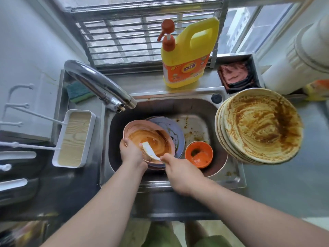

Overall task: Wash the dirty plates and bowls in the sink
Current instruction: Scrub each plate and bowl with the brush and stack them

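While the tap (99, 84) runs no visible water, the head view shows the scraping step in hand: food residue is being cleared from the pink bowl (147, 138) before washing proper. Inside the sink (219, 163), the left hand (130, 152) grips the bowl's near rim, thumb hooked over the edge. The right hand (179, 171) pinches the handle of a white spoon (150, 151), whose tip lies within the bowl. Orange sauce coats the bowl's interior in swirls. It sits on a purple plate (173, 131), itself smeared. To the bowl's right stands a small orange bowl (199, 154), also soiled. Right of the sink, a stack of plates (258, 127) carries brown smears. Judged from this, the next move calls for water, plus the sponge (79, 92) and the detergent bottle (187, 54) behind the sink.
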The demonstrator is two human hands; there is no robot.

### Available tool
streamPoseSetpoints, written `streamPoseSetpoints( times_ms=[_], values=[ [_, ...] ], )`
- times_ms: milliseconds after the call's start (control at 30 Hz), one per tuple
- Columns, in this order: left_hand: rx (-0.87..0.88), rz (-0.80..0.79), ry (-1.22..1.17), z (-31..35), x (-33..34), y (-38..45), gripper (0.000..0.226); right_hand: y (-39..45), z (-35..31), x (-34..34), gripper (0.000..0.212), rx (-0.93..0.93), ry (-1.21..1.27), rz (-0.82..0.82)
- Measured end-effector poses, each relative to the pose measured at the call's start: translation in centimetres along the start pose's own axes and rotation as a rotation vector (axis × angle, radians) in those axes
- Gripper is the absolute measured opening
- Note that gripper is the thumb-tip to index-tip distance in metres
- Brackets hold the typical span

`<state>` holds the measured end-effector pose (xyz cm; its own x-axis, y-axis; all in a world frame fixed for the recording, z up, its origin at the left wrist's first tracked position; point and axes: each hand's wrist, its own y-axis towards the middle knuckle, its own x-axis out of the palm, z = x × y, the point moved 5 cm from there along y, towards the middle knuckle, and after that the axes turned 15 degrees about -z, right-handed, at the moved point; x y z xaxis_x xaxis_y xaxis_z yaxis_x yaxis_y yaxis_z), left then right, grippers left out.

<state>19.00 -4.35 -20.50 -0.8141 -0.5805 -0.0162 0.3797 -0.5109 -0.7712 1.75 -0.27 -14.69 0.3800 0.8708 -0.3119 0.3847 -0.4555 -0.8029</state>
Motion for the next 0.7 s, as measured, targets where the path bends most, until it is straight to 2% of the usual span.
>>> streamPoseSetpoints(
  times_ms=[100, 200, 367, 533, 600, 700],
  values=[
    [-0.006, -0.032, -0.009, -1.1, 0.3, -0.6, 0.042, 2.9, 0.1, -2.2, 0.026, 0.042, 0.042, 0.102],
    [0.001, -0.021, -0.035, -0.2, -0.3, 0.1, 0.044, 2.7, 3.8, -3.5, 0.023, 0.158, 0.052, 0.082],
    [-0.004, -0.012, -0.041, 0.2, -0.3, 0.2, 0.043, -0.6, -0.1, 0.8, 0.026, -0.027, 0.108, 0.025],
    [0.004, -0.067, 0.083, 0.3, -2.2, 0.8, 0.042, 2.1, 4.8, -4.2, 0.019, 0.153, 0.023, 0.078],
    [-0.032, -0.139, 0.144, -0.5, -1.7, 0.7, 0.042, 3.8, 3.8, -5.4, 0.016, 0.149, 0.030, 0.100],
    [-0.045, -0.199, 0.174, -1.1, 0.1, -0.1, 0.039, 4.8, -1.2, -4.5, 0.020, 0.036, 0.155, 0.103]
  ],
)
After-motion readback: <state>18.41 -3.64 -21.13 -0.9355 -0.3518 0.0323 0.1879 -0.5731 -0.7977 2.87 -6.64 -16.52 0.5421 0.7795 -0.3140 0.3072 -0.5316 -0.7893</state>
